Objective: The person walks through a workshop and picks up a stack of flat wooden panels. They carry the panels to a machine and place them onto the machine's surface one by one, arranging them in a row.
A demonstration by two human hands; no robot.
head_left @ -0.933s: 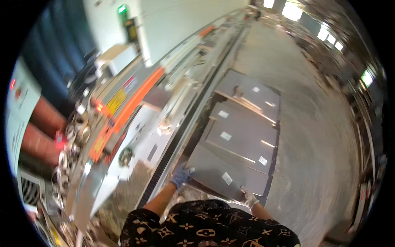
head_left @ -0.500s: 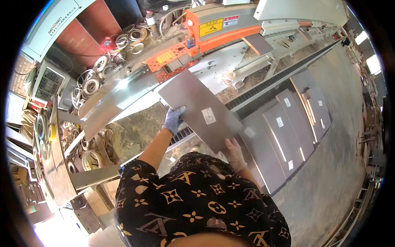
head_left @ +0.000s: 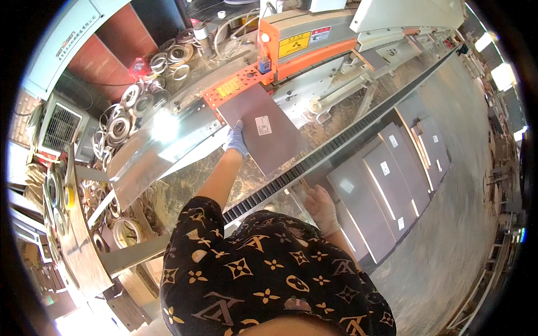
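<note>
A grey-brown board (head_left: 280, 143) with a white label lies with its far end against the perforated orange plate of a machine. My left hand (head_left: 237, 140), in a pale bluish glove, grips the board's left edge, thumb on the top face. Its other fingers are mostly hidden by the board. My right hand (head_left: 321, 208), in a thin whitish glove, is away from that board, beside the nearest of several similar panels (head_left: 372, 215) laid out on the right. Its fingers look loosely stretched and hold nothing that I can see.
The orange-and-grey machine (head_left: 305, 42) runs away to the far right. A dark roller track (head_left: 291, 173) passes in front of me. Coils of edging strip (head_left: 119, 127) lie at left, near a shiny metal table (head_left: 145, 143). A wooden plank (head_left: 84, 224) stands further left.
The board has moved forward, its far end now at the orange plate. My right hand has let go of the board's near end; my left hand still grips the edge.
</note>
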